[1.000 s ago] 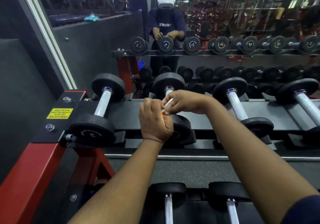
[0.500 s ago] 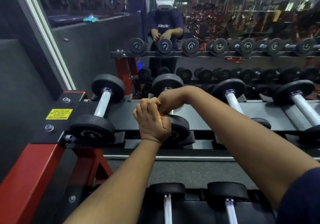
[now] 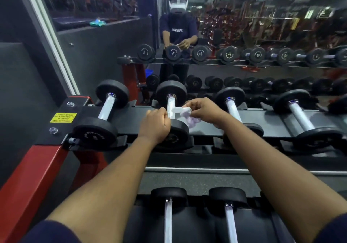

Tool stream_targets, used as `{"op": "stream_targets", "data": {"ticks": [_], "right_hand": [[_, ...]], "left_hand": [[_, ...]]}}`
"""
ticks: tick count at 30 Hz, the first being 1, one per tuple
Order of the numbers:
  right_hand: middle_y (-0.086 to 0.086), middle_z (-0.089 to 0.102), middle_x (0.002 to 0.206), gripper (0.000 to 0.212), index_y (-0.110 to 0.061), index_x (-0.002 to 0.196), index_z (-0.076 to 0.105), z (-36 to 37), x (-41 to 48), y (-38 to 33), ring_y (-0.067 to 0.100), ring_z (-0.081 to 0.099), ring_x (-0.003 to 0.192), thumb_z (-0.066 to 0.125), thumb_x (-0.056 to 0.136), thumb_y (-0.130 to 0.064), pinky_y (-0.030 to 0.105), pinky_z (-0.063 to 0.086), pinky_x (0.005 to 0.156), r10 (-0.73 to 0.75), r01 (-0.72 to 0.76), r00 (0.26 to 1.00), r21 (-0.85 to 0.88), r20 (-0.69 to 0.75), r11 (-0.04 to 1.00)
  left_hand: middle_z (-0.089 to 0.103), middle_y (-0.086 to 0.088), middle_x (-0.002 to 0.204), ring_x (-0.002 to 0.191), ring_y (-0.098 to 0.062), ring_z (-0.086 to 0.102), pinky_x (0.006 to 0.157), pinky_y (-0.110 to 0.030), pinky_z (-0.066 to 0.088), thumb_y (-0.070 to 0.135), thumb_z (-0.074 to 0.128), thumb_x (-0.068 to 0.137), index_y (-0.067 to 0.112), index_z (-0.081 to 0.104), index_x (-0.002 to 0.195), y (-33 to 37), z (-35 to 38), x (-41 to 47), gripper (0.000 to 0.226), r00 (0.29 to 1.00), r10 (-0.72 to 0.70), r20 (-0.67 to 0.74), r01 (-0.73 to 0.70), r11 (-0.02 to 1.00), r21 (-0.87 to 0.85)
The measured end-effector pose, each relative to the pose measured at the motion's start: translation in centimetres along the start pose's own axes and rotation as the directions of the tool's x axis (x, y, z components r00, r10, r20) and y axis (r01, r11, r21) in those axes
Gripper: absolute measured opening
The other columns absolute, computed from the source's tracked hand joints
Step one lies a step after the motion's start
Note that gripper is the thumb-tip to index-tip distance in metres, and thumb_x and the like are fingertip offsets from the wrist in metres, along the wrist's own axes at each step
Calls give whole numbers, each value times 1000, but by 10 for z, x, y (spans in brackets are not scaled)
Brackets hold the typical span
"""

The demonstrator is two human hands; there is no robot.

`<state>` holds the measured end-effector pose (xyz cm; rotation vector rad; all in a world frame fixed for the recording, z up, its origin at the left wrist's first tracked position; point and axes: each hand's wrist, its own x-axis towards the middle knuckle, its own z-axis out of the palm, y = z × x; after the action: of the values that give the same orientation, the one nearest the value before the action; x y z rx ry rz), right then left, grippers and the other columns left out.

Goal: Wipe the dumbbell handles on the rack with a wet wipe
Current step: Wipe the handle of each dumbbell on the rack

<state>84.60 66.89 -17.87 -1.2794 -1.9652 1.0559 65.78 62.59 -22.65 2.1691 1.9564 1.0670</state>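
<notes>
1. Two bare hands meet at the second black round-headed dumbbell (image 3: 171, 92) from the left, which lies on the top shelf of the black-and-red steel rack (image 3: 204, 128).
2. Thumb and fingertips of the right hand (image 3: 205, 111) pinch a crumpled white wet wipe (image 3: 185, 112), just right of the dumbbell's silver metal handle (image 3: 170, 102).
3. Curled into a fist at the handle's near end, the left hand (image 3: 155, 125) grips the wipe's other end; the wipe stretches across the handle.
4. One yellow printed label (image 3: 63, 117) sits on the rack's left corner.
</notes>
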Motion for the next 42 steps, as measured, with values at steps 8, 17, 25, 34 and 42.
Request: {"op": "stream_targets", "data": {"ticks": [8, 17, 25, 34, 42], "right_hand": [[8, 71, 83, 32, -12, 93, 72, -8, -39, -9, 15, 61, 69, 55, 79, 11, 27, 49, 61, -30, 39, 997, 127, -72, 991], [-1, 65, 74, 27, -7, 96, 68, -4, -105, -15, -1, 56, 52, 56, 82, 13, 11, 41, 45, 46, 8, 964, 199, -264, 980], [1, 67, 81, 28, -16, 88, 70, -27, -150, -7, 9, 57, 68, 58, 81, 8, 16, 45, 54, 75, -20, 941, 169, -331, 985], [-2, 68, 80, 30, -24, 77, 68, -81, -151, 20, 12, 59, 73, 61, 78, 6, 24, 49, 63, 42, 17, 937, 165, -348, 986], [-2, 67, 78, 20, -21, 83, 71, -145, -129, 53, 9, 56, 67, 63, 80, -3, 22, 42, 57, -9, 28, 962, 64, -274, 998]], "left_hand": [[66, -7, 107, 95, -22, 57, 74, -29, 40, 14, 45, 90, 11, 66, 109, 34, -22, -28, 28, 974, -226, -6, 223, 966, -127], [67, -3, 99, 87, -22, 60, 67, -29, 41, 14, 45, 90, 17, 61, 108, 80, -48, -60, 24, 975, -223, -18, 207, 929, -306], [66, -1, 86, 69, -16, 57, 55, -24, 38, 12, 45, 88, 19, 61, 101, 121, -37, -79, 22, 985, -173, 23, 171, 930, -327], [66, -5, 89, 73, -21, 57, 68, -32, 51, 16, 46, 87, 22, 61, 99, 163, -4, -59, 20, 984, -175, 23, 173, 933, -316], [67, 1, 94, 84, -17, 58, 72, -27, 44, 15, 47, 88, 18, 66, 103, 210, 49, -30, 24, 977, -211, -25, 194, 931, -309]]}}
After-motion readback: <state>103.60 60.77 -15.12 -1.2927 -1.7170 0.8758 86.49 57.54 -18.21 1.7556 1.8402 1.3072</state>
